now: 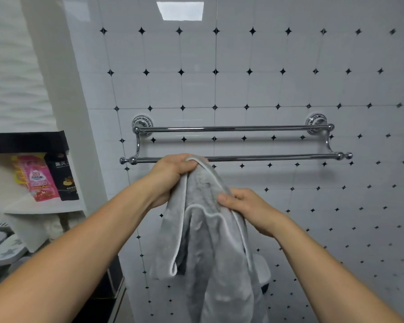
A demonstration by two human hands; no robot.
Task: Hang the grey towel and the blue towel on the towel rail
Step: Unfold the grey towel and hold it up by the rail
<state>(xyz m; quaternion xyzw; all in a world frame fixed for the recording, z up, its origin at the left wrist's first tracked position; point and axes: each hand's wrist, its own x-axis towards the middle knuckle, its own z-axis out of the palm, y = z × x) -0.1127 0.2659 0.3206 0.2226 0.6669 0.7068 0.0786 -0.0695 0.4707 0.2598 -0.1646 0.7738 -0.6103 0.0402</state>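
A grey towel [205, 252] with a white edge hangs bunched in front of me. My left hand [173, 171] grips its top corner, right in front of the lower bar of the chrome double towel rail [254, 157]. My right hand [247, 208] pinches the towel's edge lower down and to the right. Both bars of the rail are bare. The blue towel is not in view.
The rail is fixed to a white tiled wall [289, 78] with black diamond marks. At the left, a shelf niche [33, 206] holds a pink pouch [39, 180] and a black pouch [64, 176]. Pale grey objects [2, 248] lie below it. A white object [262, 269] shows behind the towel.
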